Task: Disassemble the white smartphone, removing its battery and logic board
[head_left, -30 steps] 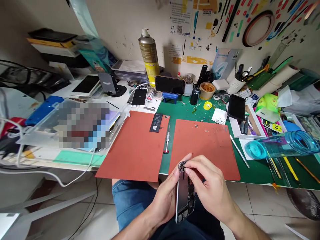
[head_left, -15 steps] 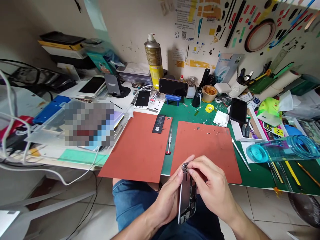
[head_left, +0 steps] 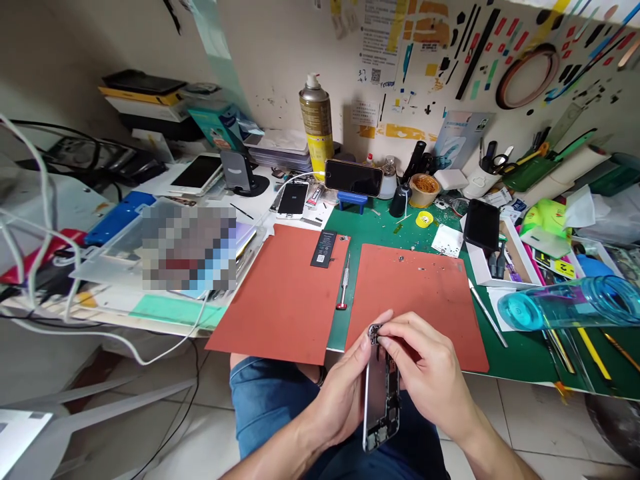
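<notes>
Over my lap I hold an opened phone housing [head_left: 381, 400], its bare inside facing me and its top end toward the desk. My left hand [head_left: 343, 390] wraps its left edge from below. My right hand [head_left: 425, 377] is closed in a pinch at the housing's top corner, on a small part I cannot make out. On the desk beyond lie two red mats [head_left: 285, 293], a black battery [head_left: 325, 248] and a small screwdriver [head_left: 344, 287] with a red tip between the mats.
A green cutting mat [head_left: 520, 347] covers the right of the desk, with a blue bottle [head_left: 570, 303] lying on its side, metal tweezers [head_left: 487, 312], a black phone [head_left: 481, 225] and trays of tools. A spray can [head_left: 317, 123] and propped phone [head_left: 353, 178] stand at the back. White cables hang left.
The view has shifted slightly, so the desk appears lower and further right. Both hands stay on the housing, with the right fingers still pinching at its top corner.
</notes>
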Demonstrator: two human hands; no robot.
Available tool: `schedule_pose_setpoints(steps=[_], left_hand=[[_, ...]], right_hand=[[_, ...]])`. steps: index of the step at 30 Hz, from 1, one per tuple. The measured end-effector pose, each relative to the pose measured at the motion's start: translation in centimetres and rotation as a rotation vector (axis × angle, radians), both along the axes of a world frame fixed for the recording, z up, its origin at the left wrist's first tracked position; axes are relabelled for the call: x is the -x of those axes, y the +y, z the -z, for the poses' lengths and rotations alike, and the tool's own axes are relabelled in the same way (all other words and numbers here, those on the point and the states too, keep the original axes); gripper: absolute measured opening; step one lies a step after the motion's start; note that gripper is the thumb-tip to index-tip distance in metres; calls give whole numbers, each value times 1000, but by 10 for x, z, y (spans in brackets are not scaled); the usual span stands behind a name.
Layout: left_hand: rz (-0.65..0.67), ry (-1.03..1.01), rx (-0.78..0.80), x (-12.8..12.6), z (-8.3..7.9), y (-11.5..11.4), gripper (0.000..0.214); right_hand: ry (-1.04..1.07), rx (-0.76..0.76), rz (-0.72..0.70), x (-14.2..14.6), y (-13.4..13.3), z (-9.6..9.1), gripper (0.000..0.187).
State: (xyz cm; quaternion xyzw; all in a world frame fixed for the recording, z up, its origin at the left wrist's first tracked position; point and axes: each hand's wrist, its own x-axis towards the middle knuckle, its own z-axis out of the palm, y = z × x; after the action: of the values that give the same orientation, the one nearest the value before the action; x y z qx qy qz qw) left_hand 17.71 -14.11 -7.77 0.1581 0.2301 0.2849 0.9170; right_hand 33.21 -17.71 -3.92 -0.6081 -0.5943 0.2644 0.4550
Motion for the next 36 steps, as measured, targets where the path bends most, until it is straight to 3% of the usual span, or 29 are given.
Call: schedule_pose_setpoints(steps=[13,20,26,36], left_hand=[[47,7,-88,-3,3,-2,51],[40,21,-70,-2,3,-3,52],[45,4,-40,-1,0,-1,53],[18,1,-51,-2,7,-2,48]], right_hand=[[-18,150,-145,-19,2,-15,18],[-48,135,-158,-19,2,-15,20],[-35,24,-49,-11,-1,-10,16],[39,84,-20,-3,1,-11,16]])
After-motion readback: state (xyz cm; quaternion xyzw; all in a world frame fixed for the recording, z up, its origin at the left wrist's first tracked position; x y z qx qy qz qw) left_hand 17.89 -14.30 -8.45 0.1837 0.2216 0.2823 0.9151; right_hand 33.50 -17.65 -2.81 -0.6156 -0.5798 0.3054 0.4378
